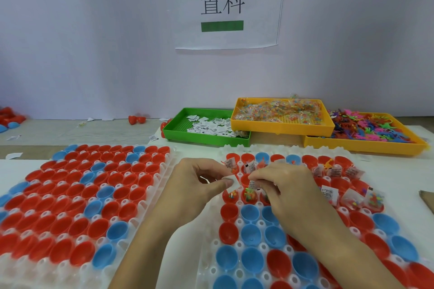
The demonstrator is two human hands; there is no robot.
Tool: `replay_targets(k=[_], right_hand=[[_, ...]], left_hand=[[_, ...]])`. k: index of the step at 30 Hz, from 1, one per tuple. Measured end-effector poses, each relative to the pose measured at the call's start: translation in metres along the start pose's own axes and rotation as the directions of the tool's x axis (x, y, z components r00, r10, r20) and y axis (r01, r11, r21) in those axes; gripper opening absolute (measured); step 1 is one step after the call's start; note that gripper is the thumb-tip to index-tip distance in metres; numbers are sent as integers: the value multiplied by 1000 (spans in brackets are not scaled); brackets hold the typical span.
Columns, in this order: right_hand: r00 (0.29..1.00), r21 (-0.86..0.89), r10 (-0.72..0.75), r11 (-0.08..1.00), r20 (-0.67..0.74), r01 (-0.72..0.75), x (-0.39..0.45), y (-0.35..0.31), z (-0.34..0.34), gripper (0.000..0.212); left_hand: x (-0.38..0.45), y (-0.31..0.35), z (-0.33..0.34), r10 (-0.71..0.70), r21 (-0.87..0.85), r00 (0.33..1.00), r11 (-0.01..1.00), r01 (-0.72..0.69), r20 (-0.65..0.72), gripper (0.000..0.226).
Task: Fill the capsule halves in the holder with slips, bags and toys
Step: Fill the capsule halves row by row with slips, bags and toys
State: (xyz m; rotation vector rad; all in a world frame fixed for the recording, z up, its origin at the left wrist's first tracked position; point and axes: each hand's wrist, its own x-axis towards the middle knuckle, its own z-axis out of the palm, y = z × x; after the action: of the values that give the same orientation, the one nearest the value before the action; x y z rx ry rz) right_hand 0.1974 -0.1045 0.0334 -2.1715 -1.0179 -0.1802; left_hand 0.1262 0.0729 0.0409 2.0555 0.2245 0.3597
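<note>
Two white holders lie side by side, each carrying red and blue capsule halves. In the right holder [237,245] the far rows hold slips, bead bags and toys; the near rows are empty. My left hand [198,185] pinches a small white paper slip [233,182] between thumb and forefinger above the third row. My right hand [285,185] pinches another printed slip [253,183] just right of it, over a red capsule half [249,196] with a bead bag inside. The left holder [162,171] has only empty halves.
A green tray [173,132] of paper slips, a raised yellow tray [281,127] of bead bags and a second yellow tray [364,148] of coloured toys stand at the back right. Loose red capsule halves [137,119] and stray slips lie by the wall.
</note>
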Motion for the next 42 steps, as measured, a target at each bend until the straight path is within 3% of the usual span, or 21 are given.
replay_targets(k=[25,42], right_hand=[[998,3,-45,999,-50,46,1,-1,4,20],[999,39,18,999,-30,-17,0,2,7,24]], left_hand=[[1,-6,-4,-15,210,997,978,0,71,24],[-1,-9,4,102,304,992,945,-119,69,9]])
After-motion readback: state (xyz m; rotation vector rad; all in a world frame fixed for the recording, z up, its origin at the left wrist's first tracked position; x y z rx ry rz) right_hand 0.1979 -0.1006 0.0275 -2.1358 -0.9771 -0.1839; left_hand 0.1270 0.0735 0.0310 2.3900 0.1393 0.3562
